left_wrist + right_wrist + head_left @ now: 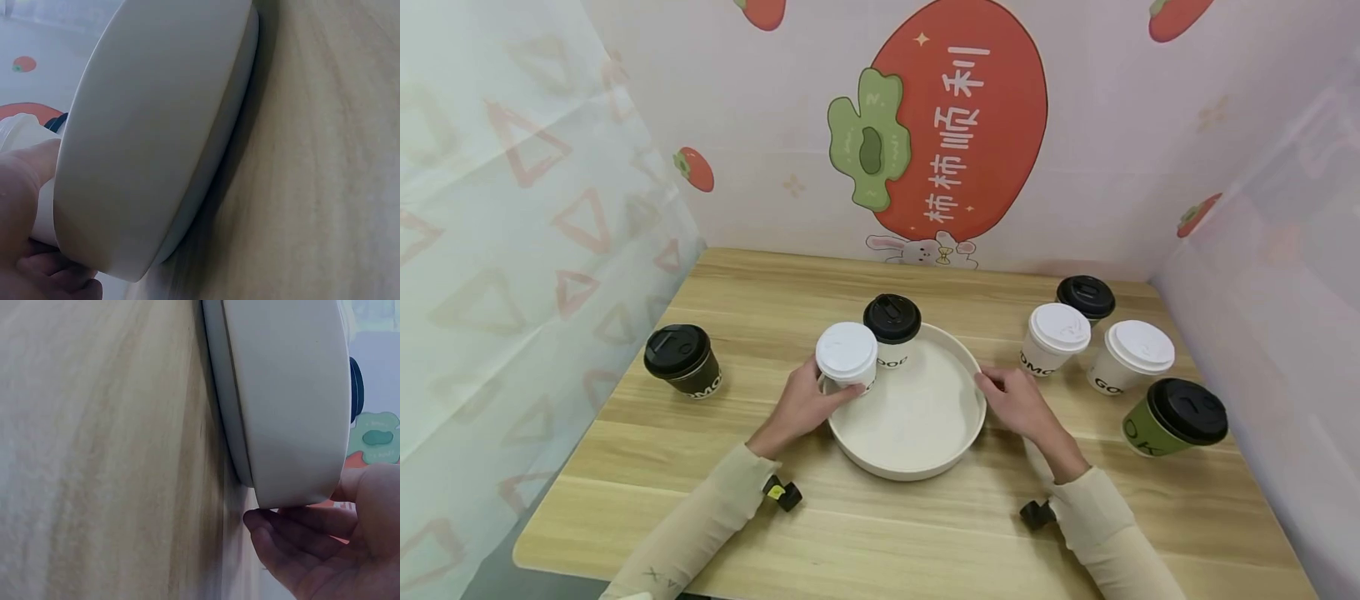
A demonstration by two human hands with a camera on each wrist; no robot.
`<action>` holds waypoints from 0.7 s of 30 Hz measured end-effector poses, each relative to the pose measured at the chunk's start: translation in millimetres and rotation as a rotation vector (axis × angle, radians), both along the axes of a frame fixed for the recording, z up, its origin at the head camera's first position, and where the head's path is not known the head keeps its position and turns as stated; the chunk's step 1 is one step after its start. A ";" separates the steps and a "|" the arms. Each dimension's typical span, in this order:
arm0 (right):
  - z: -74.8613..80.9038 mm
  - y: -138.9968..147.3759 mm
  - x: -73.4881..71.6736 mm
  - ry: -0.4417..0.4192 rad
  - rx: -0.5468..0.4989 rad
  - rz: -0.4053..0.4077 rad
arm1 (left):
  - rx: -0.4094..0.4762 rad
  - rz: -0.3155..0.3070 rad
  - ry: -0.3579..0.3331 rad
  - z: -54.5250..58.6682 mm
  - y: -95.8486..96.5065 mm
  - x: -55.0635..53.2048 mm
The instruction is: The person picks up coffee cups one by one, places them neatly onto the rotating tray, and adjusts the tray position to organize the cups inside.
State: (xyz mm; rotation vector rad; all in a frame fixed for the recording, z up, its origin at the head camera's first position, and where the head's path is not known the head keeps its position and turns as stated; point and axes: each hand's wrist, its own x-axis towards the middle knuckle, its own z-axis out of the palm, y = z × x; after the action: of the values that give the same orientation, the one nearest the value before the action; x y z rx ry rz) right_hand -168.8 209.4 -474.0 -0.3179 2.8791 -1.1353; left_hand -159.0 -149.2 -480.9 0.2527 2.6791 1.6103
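Observation:
A round cream tray [917,425] lies on the wooden table between both hands. Inside it, at the left, stands a paper cup with a white lid [847,350]; close behind is a cup with a black lid [892,321]. My left hand [803,402] grips the tray's left rim, its thumb reaching over the edge beside the white-lidded cup. In the left wrist view the curled fingers [59,275] are at the tray's outer wall. At the right rim, my right hand [1017,404] holds the tray, thumb on the edge and fingers [300,534] against the outer side.
A black-lidded cup [683,360] stands alone at the left. Grouped on the right are two white-lidded cups [1054,337] [1131,357], a black-lidded cup [1086,297] and a green cup with a black lid [1176,417]. Printed sheets [760,200] hang behind and beside the table.

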 end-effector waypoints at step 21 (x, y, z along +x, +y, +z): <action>12.8 -2.2 -40.7 -0.111 -0.025 0.001 | 0.031 -0.112 -0.008 18.6 -97.5 47.8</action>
State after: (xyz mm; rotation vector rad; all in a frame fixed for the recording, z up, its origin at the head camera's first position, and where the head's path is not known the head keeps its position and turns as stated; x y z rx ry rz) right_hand -209.5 207.1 -461.2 -0.2488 2.7710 -1.1515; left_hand -111.1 -246.7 -462.3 0.3879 2.5849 1.6187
